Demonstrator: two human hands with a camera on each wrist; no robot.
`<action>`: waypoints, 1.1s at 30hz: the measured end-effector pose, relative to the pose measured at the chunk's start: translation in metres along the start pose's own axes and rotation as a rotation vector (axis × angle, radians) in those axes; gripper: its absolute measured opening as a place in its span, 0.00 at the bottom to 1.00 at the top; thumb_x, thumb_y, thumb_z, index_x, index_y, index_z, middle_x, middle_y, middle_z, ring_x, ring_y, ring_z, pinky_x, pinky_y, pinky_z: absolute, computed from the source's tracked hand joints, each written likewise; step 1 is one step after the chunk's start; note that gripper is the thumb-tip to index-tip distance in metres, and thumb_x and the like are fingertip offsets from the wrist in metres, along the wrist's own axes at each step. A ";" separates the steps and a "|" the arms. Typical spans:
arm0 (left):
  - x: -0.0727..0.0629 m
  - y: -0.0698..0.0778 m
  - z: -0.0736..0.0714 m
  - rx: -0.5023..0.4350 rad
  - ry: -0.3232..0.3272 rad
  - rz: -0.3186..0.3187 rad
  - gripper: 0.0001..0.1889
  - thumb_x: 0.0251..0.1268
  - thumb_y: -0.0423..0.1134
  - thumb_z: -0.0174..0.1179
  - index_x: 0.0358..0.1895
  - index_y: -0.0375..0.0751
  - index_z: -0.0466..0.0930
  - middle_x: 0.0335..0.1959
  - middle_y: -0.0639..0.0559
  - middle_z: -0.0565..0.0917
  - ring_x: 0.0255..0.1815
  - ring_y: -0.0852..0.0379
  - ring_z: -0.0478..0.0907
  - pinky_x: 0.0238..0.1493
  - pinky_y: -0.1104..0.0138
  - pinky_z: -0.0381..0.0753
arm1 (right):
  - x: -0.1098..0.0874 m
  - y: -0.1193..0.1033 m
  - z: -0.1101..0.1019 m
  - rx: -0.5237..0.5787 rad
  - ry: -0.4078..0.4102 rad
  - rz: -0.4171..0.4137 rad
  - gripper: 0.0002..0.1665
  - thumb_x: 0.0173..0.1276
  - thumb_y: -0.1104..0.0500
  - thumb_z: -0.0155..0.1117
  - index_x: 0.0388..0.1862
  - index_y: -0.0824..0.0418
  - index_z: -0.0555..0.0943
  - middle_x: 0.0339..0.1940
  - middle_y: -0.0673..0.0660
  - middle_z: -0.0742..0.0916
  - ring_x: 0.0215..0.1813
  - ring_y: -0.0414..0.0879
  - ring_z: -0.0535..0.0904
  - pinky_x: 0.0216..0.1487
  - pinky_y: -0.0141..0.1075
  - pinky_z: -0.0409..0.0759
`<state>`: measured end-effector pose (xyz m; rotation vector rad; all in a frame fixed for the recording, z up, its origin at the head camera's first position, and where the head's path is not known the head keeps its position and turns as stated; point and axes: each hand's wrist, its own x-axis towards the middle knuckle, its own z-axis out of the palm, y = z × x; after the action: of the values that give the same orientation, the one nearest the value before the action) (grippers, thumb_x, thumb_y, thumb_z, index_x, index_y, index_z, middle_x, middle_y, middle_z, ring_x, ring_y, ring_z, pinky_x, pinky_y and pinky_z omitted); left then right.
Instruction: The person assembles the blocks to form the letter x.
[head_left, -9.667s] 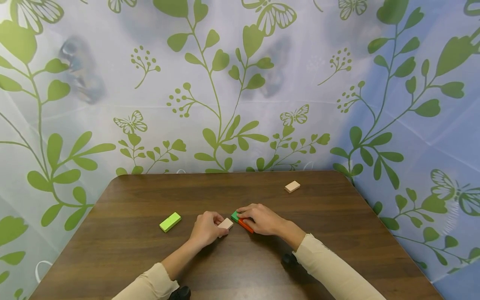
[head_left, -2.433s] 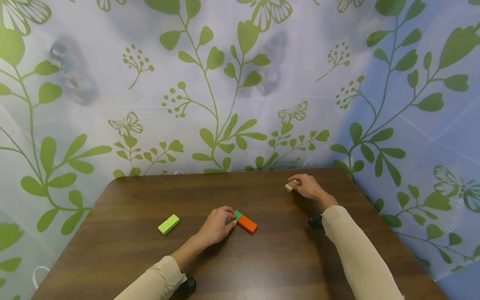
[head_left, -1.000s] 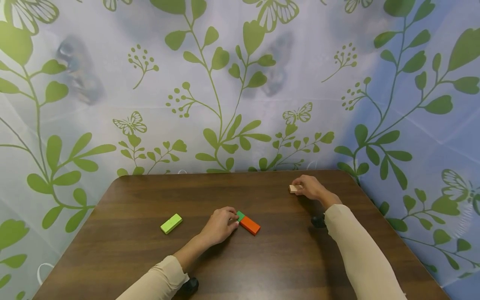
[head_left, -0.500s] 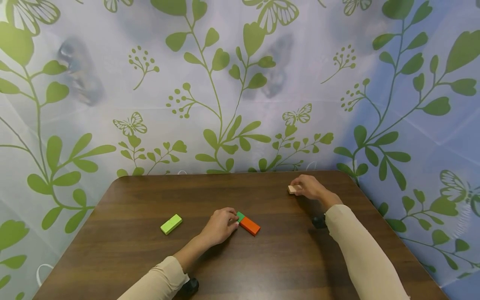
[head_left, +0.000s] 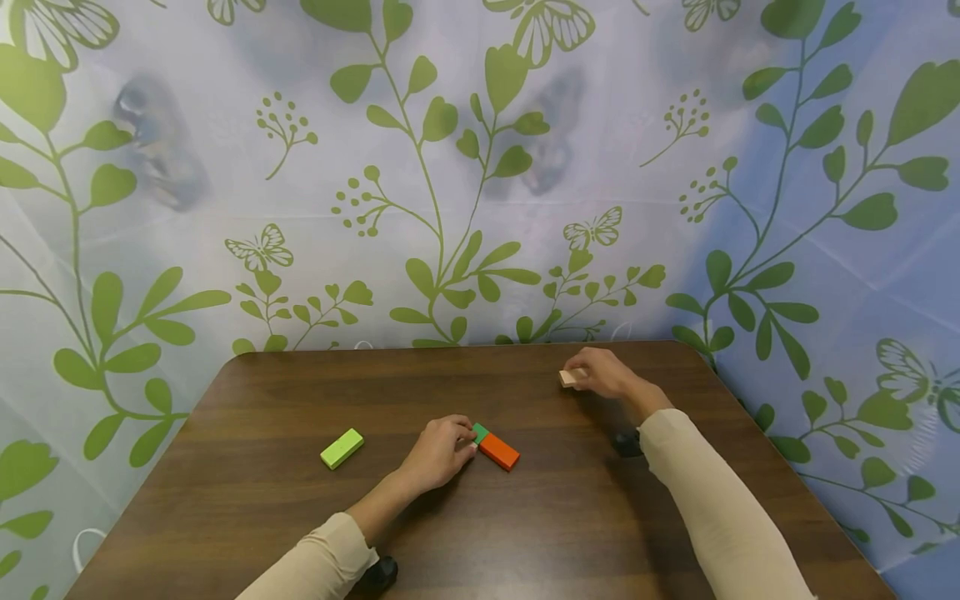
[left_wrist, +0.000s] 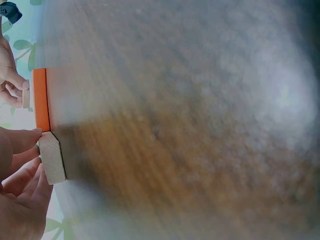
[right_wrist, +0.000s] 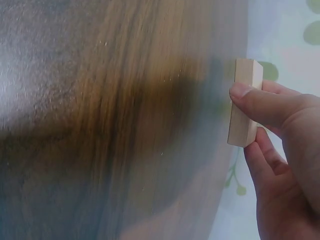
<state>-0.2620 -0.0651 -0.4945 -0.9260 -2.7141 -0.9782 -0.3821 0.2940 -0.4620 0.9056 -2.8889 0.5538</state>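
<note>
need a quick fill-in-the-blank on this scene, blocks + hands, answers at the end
1. In the head view, the lime block lies to the ____ of the left hand.
2. In the left wrist view, the bright block next to the near pale block is coloured ____.
3. The right hand holds the far pale block, which is made of bare ____.
4. Counting both hands, the number of pale blocks being held is ____.

Missing words: left; orange; wood; two.
</note>
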 end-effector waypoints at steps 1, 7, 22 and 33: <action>0.000 0.000 0.000 0.000 0.001 0.000 0.08 0.65 0.27 0.70 0.44 0.26 0.89 0.51 0.38 0.85 0.50 0.43 0.85 0.50 0.52 0.85 | 0.001 -0.001 0.000 0.002 0.000 -0.002 0.17 0.64 0.66 0.77 0.51 0.66 0.87 0.46 0.61 0.86 0.48 0.59 0.81 0.49 0.54 0.79; 0.000 0.000 -0.001 0.000 0.001 0.002 0.07 0.64 0.27 0.70 0.43 0.27 0.89 0.50 0.39 0.85 0.48 0.43 0.85 0.49 0.53 0.85 | 0.005 -0.004 0.003 0.001 0.000 -0.009 0.16 0.62 0.66 0.77 0.50 0.65 0.88 0.47 0.61 0.86 0.48 0.57 0.81 0.49 0.53 0.79; 0.000 -0.001 0.000 -0.002 0.004 0.011 0.08 0.64 0.27 0.70 0.44 0.27 0.89 0.50 0.39 0.85 0.47 0.44 0.85 0.47 0.53 0.85 | 0.010 -0.015 0.004 0.022 -0.004 -0.134 0.17 0.61 0.66 0.78 0.50 0.67 0.88 0.45 0.59 0.86 0.45 0.54 0.81 0.45 0.50 0.81; 0.000 0.000 0.000 -0.013 0.000 -0.001 0.08 0.65 0.27 0.70 0.44 0.26 0.89 0.51 0.38 0.85 0.48 0.44 0.85 0.48 0.54 0.85 | 0.018 -0.031 0.013 -0.006 -0.050 -0.143 0.18 0.62 0.66 0.78 0.51 0.65 0.88 0.47 0.58 0.87 0.47 0.53 0.82 0.50 0.50 0.81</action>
<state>-0.2617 -0.0652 -0.4947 -0.9273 -2.7114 -0.9971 -0.3794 0.2560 -0.4610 1.1290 -2.8371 0.5167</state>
